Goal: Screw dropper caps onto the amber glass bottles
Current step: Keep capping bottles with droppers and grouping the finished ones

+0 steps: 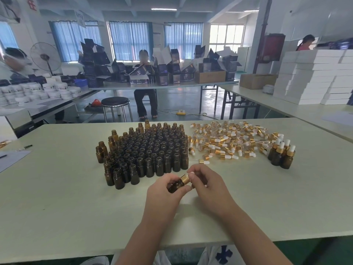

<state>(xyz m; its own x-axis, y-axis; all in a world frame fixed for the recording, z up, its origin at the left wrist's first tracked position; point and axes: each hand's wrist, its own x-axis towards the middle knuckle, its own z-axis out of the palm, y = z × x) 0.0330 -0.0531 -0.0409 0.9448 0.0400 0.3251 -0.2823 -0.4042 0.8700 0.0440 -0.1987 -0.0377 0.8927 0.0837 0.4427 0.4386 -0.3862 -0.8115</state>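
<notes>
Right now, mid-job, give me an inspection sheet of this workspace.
Surface: pale flat worktable, stock on its far half.
Job's things: block of open upright amber glass bottles at centre; heap of gold-collared white-bulbed dropper caps right of it; capped amber bottles far right.
Clutter: black pen and paper sheet at left edge.
Hands: left hand grips a tilted amber bottle; right hand pinches its gold cap.
Cables: yellow power strip with cord on floor beyond.
Surroundings: seated person, dark cartons, stacked white boxes, round stool.

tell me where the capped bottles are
In the head view, the capped bottles stand clustered on the right side of the table, just right of the loose cap pile and well right of the open bottles.
</notes>
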